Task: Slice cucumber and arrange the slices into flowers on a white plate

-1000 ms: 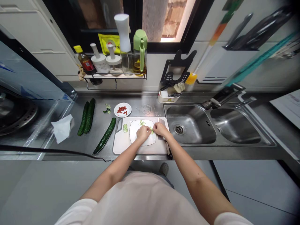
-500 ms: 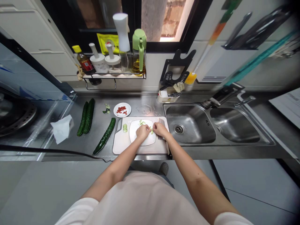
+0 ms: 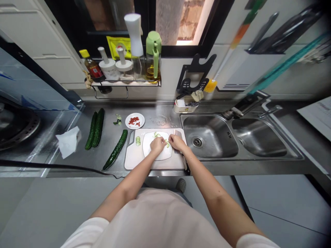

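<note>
A white plate (image 3: 158, 156) with rounded corners lies on the cutting board (image 3: 134, 162), and several thin cucumber slices (image 3: 156, 135) sit near its far edge. Over the plate, my left hand (image 3: 157, 144) has its fingers pinched together beside some pale green slices. My right hand (image 3: 176, 142) is close by at the plate's right side, also pinched, at the same slices. Whatever is between the fingertips is too small to make out. A short stack of cucumber slices (image 3: 138, 141) rests on the board's left part. Under my right forearm lies a knife (image 3: 187, 169), partly hidden.
Left of the board lie a whole cucumber (image 3: 115, 150) and two more cucumbers (image 3: 95, 129). A small dish (image 3: 134, 126) holds red bits. Cucumber scraps (image 3: 118, 119) and a crumpled paper towel (image 3: 68, 140) are farther left. The double sink (image 3: 210, 134) is to the right.
</note>
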Demonstrator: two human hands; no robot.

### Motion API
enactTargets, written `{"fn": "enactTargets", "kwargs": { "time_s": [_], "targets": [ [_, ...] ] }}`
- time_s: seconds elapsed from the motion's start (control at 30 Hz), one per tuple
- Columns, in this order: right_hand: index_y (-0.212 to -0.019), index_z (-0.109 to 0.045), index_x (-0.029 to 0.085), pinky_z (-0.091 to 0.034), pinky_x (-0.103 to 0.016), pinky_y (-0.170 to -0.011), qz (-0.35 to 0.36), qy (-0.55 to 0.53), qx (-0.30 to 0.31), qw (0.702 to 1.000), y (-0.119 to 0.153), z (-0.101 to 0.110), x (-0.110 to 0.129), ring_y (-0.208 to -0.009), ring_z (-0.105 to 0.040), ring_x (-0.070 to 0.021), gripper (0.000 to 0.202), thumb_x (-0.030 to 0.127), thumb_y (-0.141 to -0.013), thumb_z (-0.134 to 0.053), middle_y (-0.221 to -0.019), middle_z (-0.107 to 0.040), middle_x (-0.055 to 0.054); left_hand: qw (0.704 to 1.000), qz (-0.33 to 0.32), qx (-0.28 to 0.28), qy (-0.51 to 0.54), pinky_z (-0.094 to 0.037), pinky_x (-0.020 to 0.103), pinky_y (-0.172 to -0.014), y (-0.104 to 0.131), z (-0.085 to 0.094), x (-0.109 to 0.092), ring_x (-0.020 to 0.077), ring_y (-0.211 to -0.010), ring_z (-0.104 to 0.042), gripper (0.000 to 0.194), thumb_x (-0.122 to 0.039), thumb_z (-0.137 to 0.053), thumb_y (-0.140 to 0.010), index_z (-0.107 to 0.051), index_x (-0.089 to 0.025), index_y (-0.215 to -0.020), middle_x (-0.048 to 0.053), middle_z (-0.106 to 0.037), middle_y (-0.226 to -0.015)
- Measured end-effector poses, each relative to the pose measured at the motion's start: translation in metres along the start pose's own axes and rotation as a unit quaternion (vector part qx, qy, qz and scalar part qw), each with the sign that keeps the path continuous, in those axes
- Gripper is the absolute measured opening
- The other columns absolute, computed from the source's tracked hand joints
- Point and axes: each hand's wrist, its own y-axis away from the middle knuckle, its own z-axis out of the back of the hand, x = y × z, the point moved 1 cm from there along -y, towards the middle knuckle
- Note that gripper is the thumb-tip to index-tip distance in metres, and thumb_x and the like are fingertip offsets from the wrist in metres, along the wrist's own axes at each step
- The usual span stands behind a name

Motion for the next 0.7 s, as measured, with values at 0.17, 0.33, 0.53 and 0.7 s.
{"fn": "enactTargets", "kwargs": {
  "time_s": [0.17, 0.33, 0.53, 0.7],
  "targets": [
    [-0.097, -0.061, 0.017, -0.036, -0.02, -0.068, -0.012, -0.036, -0.026, 0.999, 0.0, 0.002, -0.008, -0.076, -0.056, -0.013, 0.017, 0.016, -0.084, -0.05, -0.09, -0.067, -0.004, 1.0, -0.003, -0.005, -0.002, -0.044, 0.027, -0.074, -0.001, 0.0, 0.001, 0.018, -0.09, -0.062, 0.016, -0.042, -0.066, -0.079, -0.068, -0.026, -0.083, 0.001, -0.068, -0.095],
    [-0.097, -0.061, 0.017, -0.036, -0.021, -0.067, -0.041, -0.03, -0.054, 0.997, 0.007, 0.003, -0.015, -0.077, -0.057, -0.0137, 0.015, 0.02, -0.085, -0.052, -0.088, -0.067, -0.004, 1.0, -0.002, 0.001, -0.007, -0.043, 0.027, -0.073, -0.002, 0.0, 0.0, 0.0177, -0.088, -0.062, 0.017, -0.042, -0.066, -0.078, -0.067, -0.026, -0.084, 0.001, -0.068, -0.095],
    [-0.094, -0.062, 0.017, -0.035, -0.02, -0.064, -0.048, -0.028, -0.039, 0.998, 0.014, -0.001, -0.01, -0.073, -0.055, -0.0133, 0.013, 0.022, -0.084, -0.054, -0.085, -0.066, -0.003, 1.0, -0.002, -0.003, -0.013, -0.043, 0.027, -0.075, -0.001, -0.001, 0.0, 0.0184, -0.09, -0.062, 0.016, -0.041, -0.065, -0.079, -0.067, -0.026, -0.085, 0.002, -0.068, -0.098],
    [-0.094, -0.062, 0.017, -0.035, -0.02, -0.063, -0.051, -0.025, -0.04, 0.998, 0.014, 0.0, -0.005, -0.073, -0.055, -0.0131, 0.014, 0.021, -0.084, -0.053, -0.086, -0.066, -0.003, 1.0, -0.014, -0.008, -0.017, -0.043, 0.027, -0.074, 0.001, -0.001, 0.0, 0.0186, -0.091, -0.062, 0.018, -0.042, -0.063, -0.08, -0.067, -0.026, -0.085, 0.002, -0.068, -0.099]
  ]
}}
